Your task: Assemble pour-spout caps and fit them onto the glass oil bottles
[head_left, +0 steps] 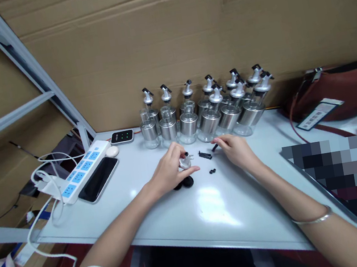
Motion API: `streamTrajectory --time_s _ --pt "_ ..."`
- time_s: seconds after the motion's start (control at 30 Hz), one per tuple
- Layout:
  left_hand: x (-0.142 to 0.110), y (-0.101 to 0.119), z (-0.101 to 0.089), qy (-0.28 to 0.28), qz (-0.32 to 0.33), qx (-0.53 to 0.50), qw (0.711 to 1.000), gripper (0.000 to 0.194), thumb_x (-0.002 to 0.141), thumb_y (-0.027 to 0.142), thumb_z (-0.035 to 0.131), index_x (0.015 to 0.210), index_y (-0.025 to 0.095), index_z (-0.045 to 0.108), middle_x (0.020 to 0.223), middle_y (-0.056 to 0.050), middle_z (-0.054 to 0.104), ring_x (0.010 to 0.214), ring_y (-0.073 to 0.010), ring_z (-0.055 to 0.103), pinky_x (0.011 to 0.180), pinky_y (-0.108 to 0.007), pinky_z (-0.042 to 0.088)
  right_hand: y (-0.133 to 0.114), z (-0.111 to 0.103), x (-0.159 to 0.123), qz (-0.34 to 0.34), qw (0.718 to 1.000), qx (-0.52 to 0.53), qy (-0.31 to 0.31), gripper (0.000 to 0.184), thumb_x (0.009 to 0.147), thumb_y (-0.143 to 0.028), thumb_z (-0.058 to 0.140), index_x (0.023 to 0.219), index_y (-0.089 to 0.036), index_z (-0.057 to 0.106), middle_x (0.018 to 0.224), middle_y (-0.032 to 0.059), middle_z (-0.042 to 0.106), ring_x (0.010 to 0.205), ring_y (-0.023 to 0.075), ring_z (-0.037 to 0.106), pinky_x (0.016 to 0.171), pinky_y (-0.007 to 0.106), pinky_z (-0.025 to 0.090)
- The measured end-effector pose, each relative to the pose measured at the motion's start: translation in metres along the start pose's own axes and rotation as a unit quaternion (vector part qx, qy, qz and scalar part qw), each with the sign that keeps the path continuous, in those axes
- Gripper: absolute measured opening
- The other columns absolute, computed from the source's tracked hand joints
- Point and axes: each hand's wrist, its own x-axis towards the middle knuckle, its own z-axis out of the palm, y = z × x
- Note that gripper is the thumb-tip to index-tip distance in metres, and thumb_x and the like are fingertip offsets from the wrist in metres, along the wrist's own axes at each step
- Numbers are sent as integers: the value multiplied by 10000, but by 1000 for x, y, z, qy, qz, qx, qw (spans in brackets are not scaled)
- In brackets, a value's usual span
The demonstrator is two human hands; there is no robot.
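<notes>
My left hand (169,168) is closed around a silver pour spout (185,162) with a black tip, held just above the table. In my right hand (233,149) a small black lever (214,147) is pinched between thumb and fingers. Between the hands lie more black levers (205,155) and a few tiny black pieces (212,171). Round black caps or rings (187,181) rest under my left hand, partly hidden by it. Behind stand several glass bottles with metal sleeves (210,124); some carry silver spouts with black levers (215,93), while three at the front left have bare necks.
On the left are a white power strip (86,170) with cables, a phone (99,180), a round white case (112,151) and a small device with green lights (122,137). A brown bag (350,88) sits at the right. Cardboard (150,43) walls the back.
</notes>
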Motion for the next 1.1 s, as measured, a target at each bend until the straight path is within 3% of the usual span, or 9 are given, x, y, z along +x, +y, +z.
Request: streamTrajectory --time_s 0.13,0.27,0.6,0.73,0.93,1.0,1.1 --pt "-1 -4 3 42 41 44 997 306 790 428 660 846 179 492 833 -27 526 727 -158 514 679 -276 448 1 0 -2 -2 999 -22 -27 236 856 -280 492 804 -172 694 674 56 672 613 199 601 596 302 419" --pt "-1 -7 3 55 54 42 996 269 818 402 634 920 168 549 869 -53 589 777 -173 563 715 -287 468 2 0 -3 -31 998 -49 -27 187 816 -248 541 839 -175 712 831 93 667 731 223 614 682 338 446" --pt "-1 -12 5 73 82 49 993 265 843 353 610 1012 150 598 959 -103 672 902 -212 635 814 -337 499 -5 -4 -3 -109 987 -14 -116 283 835 -139 455 868 -193 731 898 93 699 828 235 654 778 371 507" --pt "-1 -11 5 66 83 61 992 226 861 301 560 1033 158 589 962 -100 674 903 -209 633 819 -340 497 -7 -3 -4 -117 985 -2 -125 291 821 -123 445 882 -206 717 902 77 713 835 232 653 780 371 508" --pt "-3 -4 5 34 12 29 999 231 803 144 442 1022 170 512 871 -63 632 761 -174 598 733 -305 492 -14 -3 -7 -130 988 -1 -82 263 837 -168 447 893 -197 702 857 93 672 843 251 614 794 409 488" --pt "-4 -1 5 17 -20 5 1000 183 815 193 457 997 175 469 848 -55 619 717 -170 593 693 -298 488 -25 -9 -9 -140 987 41 -75 243 876 -277 474 953 -204 693 893 94 663 867 249 604 779 401 482" --pt "-5 2 7 -24 -37 -11 999 138 856 303 472 926 193 430 814 -36 601 660 -158 579 643 -283 468 -46 -16 -15 -140 972 151 -116 265 886 -383 515 1011 -216 678 923 74 661 810 201 599 670 321 475"
